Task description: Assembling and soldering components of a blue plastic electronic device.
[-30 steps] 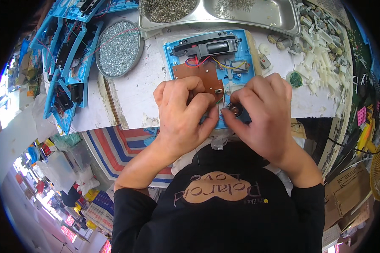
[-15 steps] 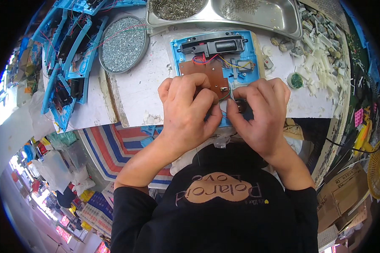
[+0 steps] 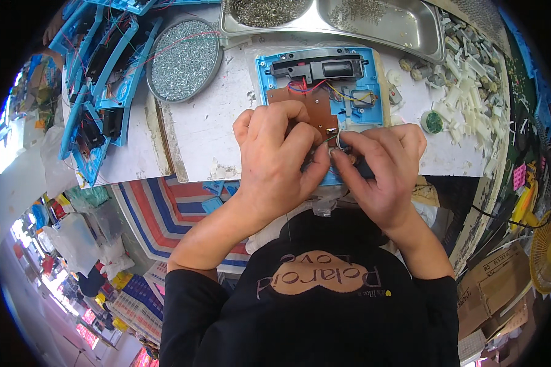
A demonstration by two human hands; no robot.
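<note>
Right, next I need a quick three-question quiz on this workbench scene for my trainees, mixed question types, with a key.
1. Multiple choice: which lies to the left of the open blue plastic casing?
A) brown cardboard box
B) round grey dish of small silver metal pieces
C) heap of white plastic parts

2. True or false: the flat brown circuit board sits in that casing.

3. Short answer: which of the person's hands is nearer the small round green object?

Key: 1. B; 2. True; 3. The right hand.

My white worktable [image 3: 196,137] was pretty scuffed, with striped sheeting [image 3: 156,214] below. Yellow fan [image 3: 545,257] off to my right, bright light [image 3: 7,134] glared left.
</note>
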